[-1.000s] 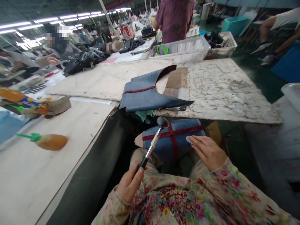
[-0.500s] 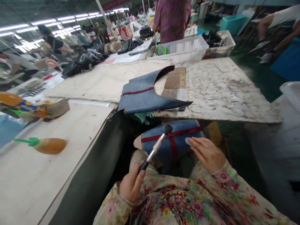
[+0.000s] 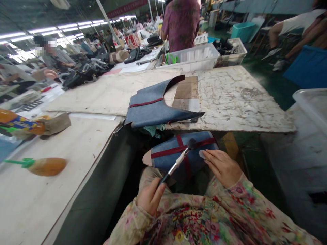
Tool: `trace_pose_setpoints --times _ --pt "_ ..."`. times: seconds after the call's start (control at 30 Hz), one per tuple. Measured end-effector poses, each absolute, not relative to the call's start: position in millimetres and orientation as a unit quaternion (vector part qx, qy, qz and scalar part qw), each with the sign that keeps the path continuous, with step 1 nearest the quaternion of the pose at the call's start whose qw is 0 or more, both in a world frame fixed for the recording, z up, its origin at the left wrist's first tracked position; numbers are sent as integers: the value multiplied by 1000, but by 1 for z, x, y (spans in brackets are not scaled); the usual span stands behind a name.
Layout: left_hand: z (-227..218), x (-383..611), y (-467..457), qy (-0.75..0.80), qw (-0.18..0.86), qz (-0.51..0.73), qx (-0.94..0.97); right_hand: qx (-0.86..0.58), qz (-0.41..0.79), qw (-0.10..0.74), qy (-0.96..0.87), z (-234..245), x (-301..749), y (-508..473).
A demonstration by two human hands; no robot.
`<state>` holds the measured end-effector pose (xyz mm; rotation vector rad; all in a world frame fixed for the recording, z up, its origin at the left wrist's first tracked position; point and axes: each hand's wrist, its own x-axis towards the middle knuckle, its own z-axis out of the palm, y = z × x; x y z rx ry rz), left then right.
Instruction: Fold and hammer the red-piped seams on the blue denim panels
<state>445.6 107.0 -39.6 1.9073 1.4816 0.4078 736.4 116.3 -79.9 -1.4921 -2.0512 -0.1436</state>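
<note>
My left hand is closed around the black handle of a hammer with a shiny metal shaft and a dark round head. The head appears over a blue leather panel at my knees; whether they touch I cannot tell. Dark red strips cross on this panel, and its left tip is pale. My right hand is at the panel's right side, fingers pressed together around a small pale translucent piece, its kind unclear. On the table ahead lies another blue leather piece, curved, with one red strip.
A bottle of amber liquid with a green nozzle lies on the left table, near an orange-labelled bottle. Ahead are a worn white board and white bins. A person in purple stands beyond; a translucent bin is at right.
The hammer head has moved right and slightly down over the panel, with my left hand following. My right hand stays by the panel. The whole view has shifted slightly.
</note>
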Motion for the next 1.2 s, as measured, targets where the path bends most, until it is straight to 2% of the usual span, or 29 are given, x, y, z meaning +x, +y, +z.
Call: trace_pose_setpoints --times 0.13,0.33,0.5,0.67,0.83,1.0,1.2 --pt "-23 465 113 542 400 211 709 -565 -45 293 -770 -78 737 115" --pt "-41 478 126 571 397 139 705 -561 -47 298 -771 -78 739 112" --pt "-46 476 122 556 387 181 713 -559 -46 299 -772 -82 740 112" --pt "-42 483 122 573 378 110 719 -551 -44 307 -774 -82 741 113" --pt "-37 489 127 553 376 150 728 -558 -42 305 -771 -83 742 110" --pt "-42 491 129 572 361 62 734 -561 -47 301 -770 -85 742 108" --pt "-21 488 128 532 372 156 744 -557 -52 286 -778 -88 744 107"
